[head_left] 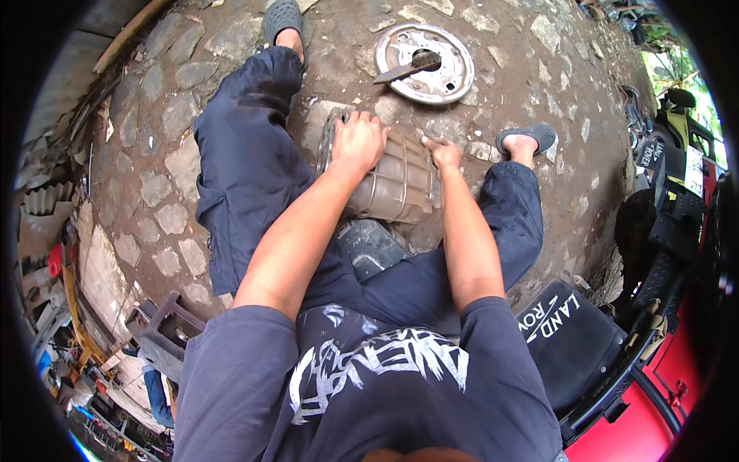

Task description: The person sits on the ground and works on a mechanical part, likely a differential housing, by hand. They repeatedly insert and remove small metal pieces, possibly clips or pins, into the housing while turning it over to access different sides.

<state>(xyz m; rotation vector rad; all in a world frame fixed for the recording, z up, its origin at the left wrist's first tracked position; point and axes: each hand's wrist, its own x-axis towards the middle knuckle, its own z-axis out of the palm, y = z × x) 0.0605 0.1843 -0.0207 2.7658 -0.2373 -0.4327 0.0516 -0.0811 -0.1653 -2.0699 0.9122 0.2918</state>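
Observation:
A ribbed, grey-brown metal casing that looks like a gearbox housing (396,179) lies on its side on the ground between my legs. My left hand (360,142) is laid over its left end, fingers curled on the upper edge by the flanged rim. At the opposite end, my right hand (443,152) grips the far right corner, its fingertips partly hidden. Beyond the housing is a round, silvery metal disc (459,73) with a central hole. A flat, dark blade-like tool (404,72) rests across that disc.
Under me is a dark, scuffed seat or box (371,248). Stones set in dirt make up the uneven ground (173,219). On the right stand a red vehicle (627,420) and a black mudflap (573,339). Scrap parts and a dark metal bracket (165,331) crowd the left side.

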